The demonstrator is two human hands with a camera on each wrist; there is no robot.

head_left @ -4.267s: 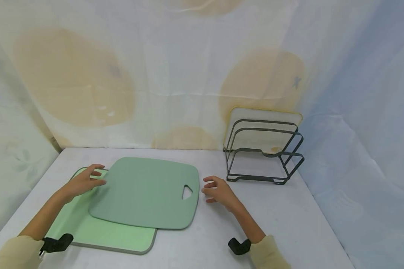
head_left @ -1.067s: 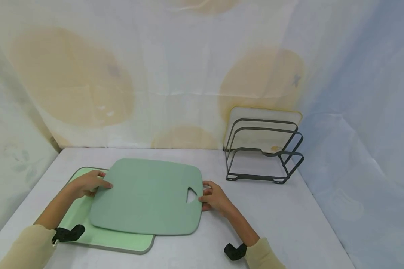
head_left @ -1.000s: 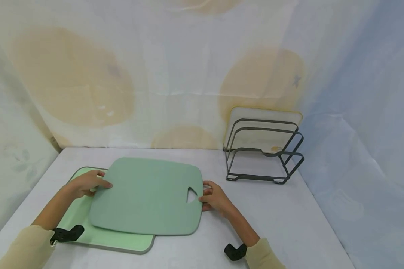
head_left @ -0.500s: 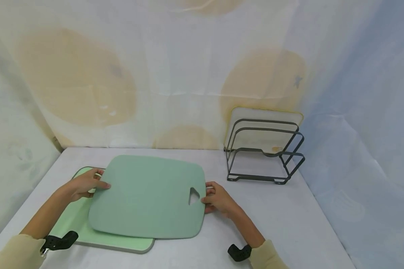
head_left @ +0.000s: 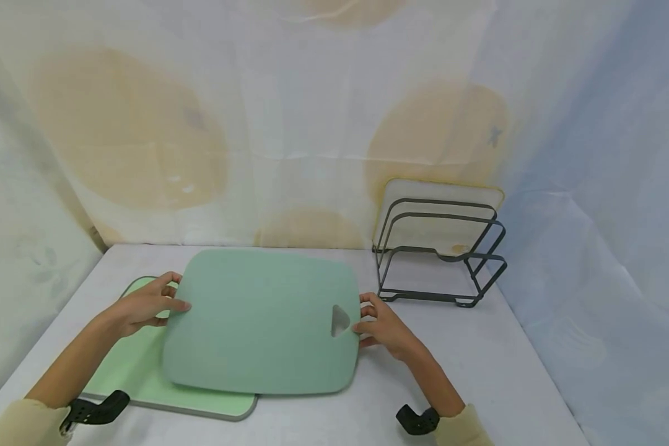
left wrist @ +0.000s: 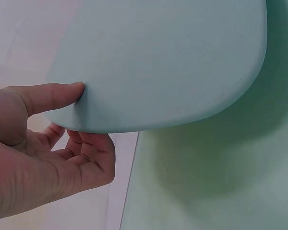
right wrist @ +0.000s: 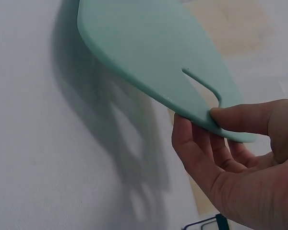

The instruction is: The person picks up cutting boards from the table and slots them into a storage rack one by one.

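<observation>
Grey table (head_left: 479, 365) (patterned cloth (head_left: 312, 111) hangs behind it).

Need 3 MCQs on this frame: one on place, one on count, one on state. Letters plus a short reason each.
1. Where is the wire rack?
A. far right of the table
B. near left corner
C. on the light green board

2. How many cutting boards are in view?
A. one
B. two
C. three

3. What state is the darker green board in?
A. flat on the table
B. held off the table by both hands
C. standing in the rack

Key:
1 A: it stands at the table's far right.
2 C: the darker green board, the light green board and the cream board in the rack.
3 B: left hand and right hand pinch its ends; wrist views show its shadow below.
</observation>
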